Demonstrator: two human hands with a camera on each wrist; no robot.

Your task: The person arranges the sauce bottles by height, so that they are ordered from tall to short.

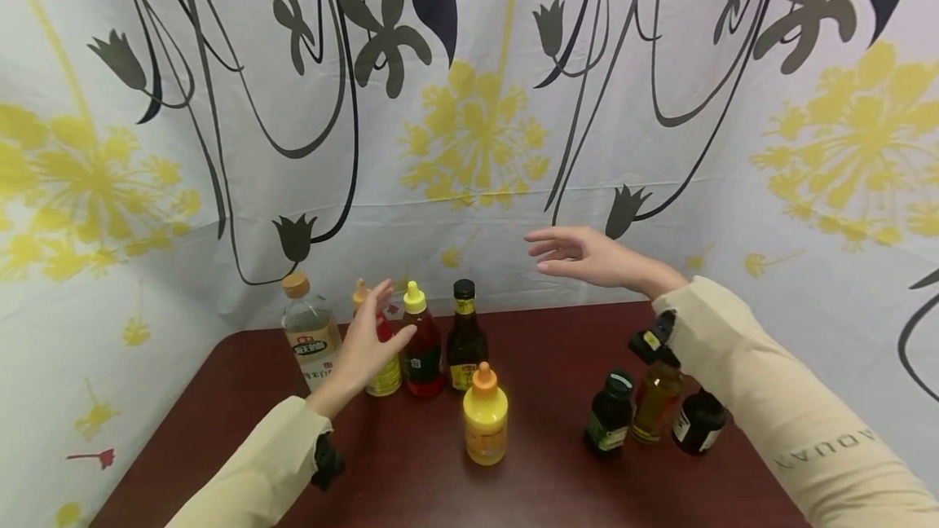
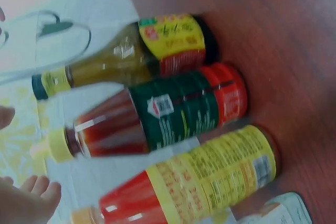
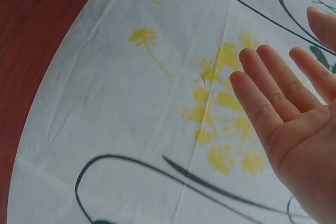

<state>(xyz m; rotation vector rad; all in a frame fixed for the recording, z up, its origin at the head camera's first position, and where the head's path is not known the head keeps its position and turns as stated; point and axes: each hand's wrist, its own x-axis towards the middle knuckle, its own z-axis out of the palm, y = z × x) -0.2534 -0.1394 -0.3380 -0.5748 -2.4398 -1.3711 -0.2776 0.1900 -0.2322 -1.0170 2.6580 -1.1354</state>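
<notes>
Item: red sauce bottle (image 1: pixel 423 349), yellow nozzle cap, standing upright in the back row on the desk (image 1: pixel 543 479), between a yellow-labelled bottle (image 1: pixel 385 373) and a dark bottle (image 1: pixel 465 341). Likely soft plastic, squeezable, fairly light; best taken round the body. My left hand (image 1: pixel 367 345) hovers beside it, fingers spread, holding nothing. My right hand (image 1: pixel 587 255) is raised, flat, holding nothing.

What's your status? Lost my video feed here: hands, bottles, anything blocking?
Left hand open, at the red sauce bottle. Right hand open, raised, holding nothing. Yellow squeeze bottle stands alone out front, nothing blocking.
</notes>
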